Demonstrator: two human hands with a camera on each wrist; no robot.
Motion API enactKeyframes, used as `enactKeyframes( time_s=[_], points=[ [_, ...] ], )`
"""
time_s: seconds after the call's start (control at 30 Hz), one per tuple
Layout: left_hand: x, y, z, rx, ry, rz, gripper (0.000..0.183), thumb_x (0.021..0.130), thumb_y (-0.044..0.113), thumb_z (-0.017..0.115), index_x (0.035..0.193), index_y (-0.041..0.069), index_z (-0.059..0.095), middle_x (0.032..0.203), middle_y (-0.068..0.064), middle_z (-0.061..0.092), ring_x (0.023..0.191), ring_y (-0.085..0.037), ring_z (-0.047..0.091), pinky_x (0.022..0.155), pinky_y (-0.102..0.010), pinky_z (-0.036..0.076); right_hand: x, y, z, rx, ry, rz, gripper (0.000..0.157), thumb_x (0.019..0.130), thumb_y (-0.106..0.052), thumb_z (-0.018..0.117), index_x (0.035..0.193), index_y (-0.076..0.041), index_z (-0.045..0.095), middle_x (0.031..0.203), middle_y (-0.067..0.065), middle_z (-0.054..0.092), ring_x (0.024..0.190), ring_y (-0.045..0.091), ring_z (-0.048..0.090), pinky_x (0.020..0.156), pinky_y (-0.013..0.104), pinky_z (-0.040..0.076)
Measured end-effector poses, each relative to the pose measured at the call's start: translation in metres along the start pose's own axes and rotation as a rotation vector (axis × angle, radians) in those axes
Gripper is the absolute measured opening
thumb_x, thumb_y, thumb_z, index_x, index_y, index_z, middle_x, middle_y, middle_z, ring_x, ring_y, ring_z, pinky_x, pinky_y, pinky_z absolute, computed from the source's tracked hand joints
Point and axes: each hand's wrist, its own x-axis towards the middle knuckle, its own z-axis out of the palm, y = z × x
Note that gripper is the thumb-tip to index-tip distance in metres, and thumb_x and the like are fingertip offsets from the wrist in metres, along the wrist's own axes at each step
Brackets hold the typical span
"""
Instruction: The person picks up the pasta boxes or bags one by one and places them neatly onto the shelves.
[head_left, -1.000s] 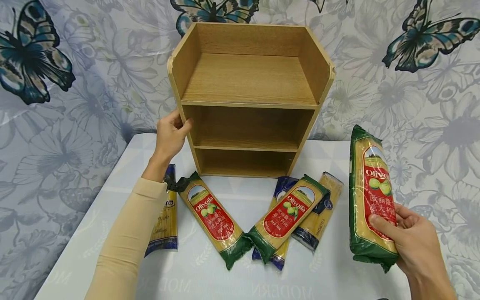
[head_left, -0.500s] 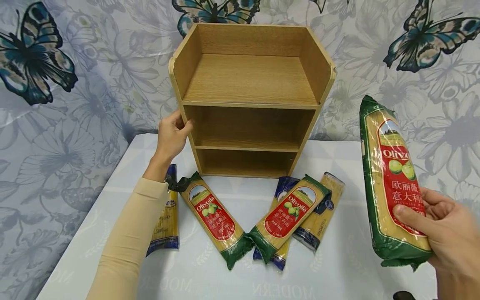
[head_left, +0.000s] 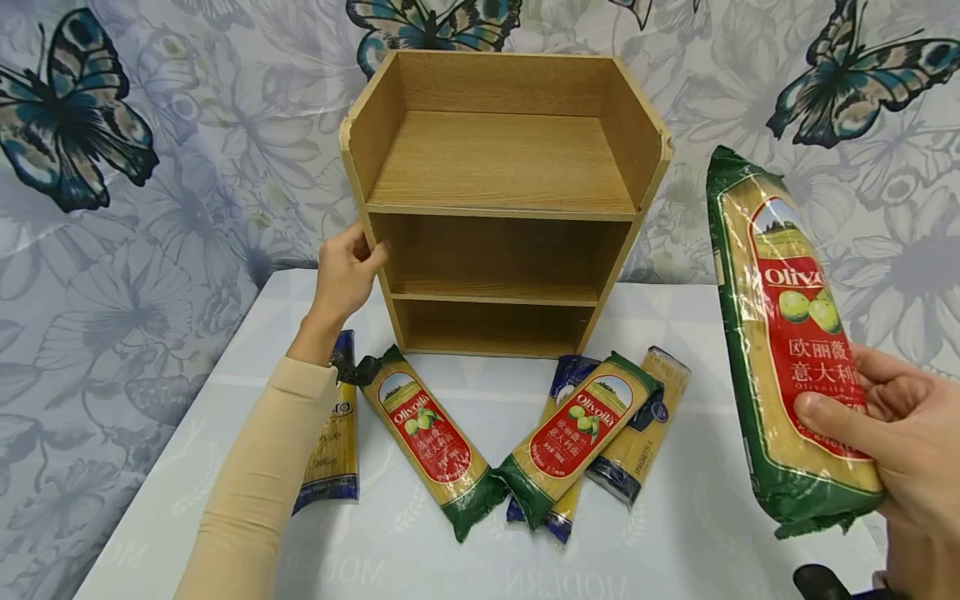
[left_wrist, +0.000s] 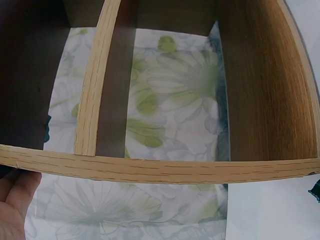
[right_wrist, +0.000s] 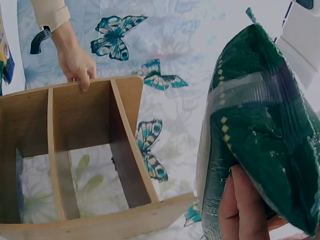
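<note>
A small wooden shelf unit with three levels stands at the back of the table. My left hand grips the edge of its left side panel, thumb on the front. Off to the right, my right hand holds a spaghetti packet with green ends and a red Olivoila label. This packet is raised and tilted, its label facing the head camera; the thumb lies across the front. In the right wrist view, the packet's green side covers much of the right, with fingers against it.
Before the shelf lie two more Olivoila packets, one on the left and one on the right. The right one lies over blue-ended pasta packets. Another blue-ended packet is partly behind the left forearm. Butterfly-patterned cloth hangs behind.
The right hand has lifted its spaghetti packet and moved it rightward and nearer the head camera. The left hand has kept its grip on the shelf, which has not moved.
</note>
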Motion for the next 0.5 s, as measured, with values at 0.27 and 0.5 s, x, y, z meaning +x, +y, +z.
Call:
enactKeyframes(
  time_s=[0.27,0.5],
  points=[
    [0.000,-0.002,0.000,-0.004,-0.006,0.004,0.027,0.096,-0.006,0.058,0.122,-0.010,0.067,0.101,-0.029,0.071,0.079,-0.005,0.062,0.067,-0.016,0.047,0.007,-0.006,0.008,-0.005,-0.053,-0.033,0.047,0.093,0.017,0.059,0.130,-0.011,0.064,0.102,0.012,0.074,0.068,0.031,0.074,0.052,0.040,0.057],
    [-0.001,-0.005,0.000,0.000,0.005,0.011,0.025,0.097,-0.005,0.059,0.119,-0.010,0.068,0.096,-0.028,0.071,0.071,-0.006,0.056,0.062,-0.017,0.043,0.020,-0.011,0.010,-0.073,-0.081,-0.008,0.046,0.094,0.013,0.060,0.133,-0.011,0.059,0.102,0.011,0.074,0.067,0.032,0.074,0.053,0.042,0.057]
  ],
)
